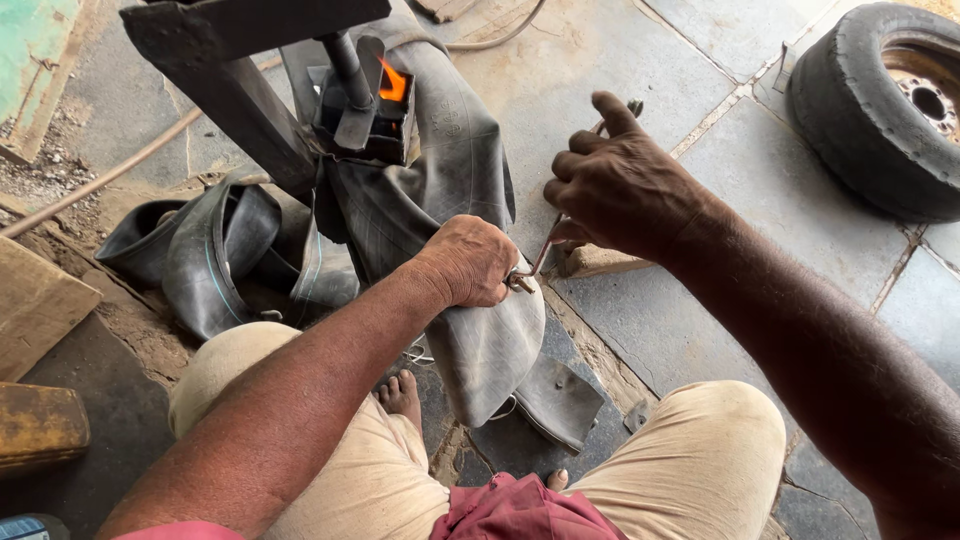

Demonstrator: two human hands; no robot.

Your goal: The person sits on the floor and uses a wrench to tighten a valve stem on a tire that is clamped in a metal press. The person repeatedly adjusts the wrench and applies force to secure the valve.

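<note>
The left hand (pixel 468 262) is closed into a fist on the black rubber inner tube (pixel 450 200), pressing down at the spot where the tube's small brass valve (pixel 520 283) sticks out. The right hand (pixel 618 185) is curled shut around a thin metal rod tool (pixel 545 250), thumb raised, and the tool's lower end is brought right up against the valve beside the left knuckles. The tube is draped in thick folds over the stone floor (pixel 700 330) between the person's knees, its upper part clamped under a dark iron press (pixel 240 70). On that press a small flame (pixel 392 82) is seen burning orange in a black box, directly on top of the tube.

To the left, more slack rubber (pixel 210 255) is piled in loops on the dirt. A loose black rubber flap (pixel 558 400) lies on the floor under the hanging fold. At top right a worn tyre on its wheel (pixel 885 105) is laid flat, well apart from the hands. A yellowish block (pixel 40 425) is noted at the left edge, and a red cloth (pixel 520 510) is bunched in the lap. No labels or packages can be made out anywhere.
</note>
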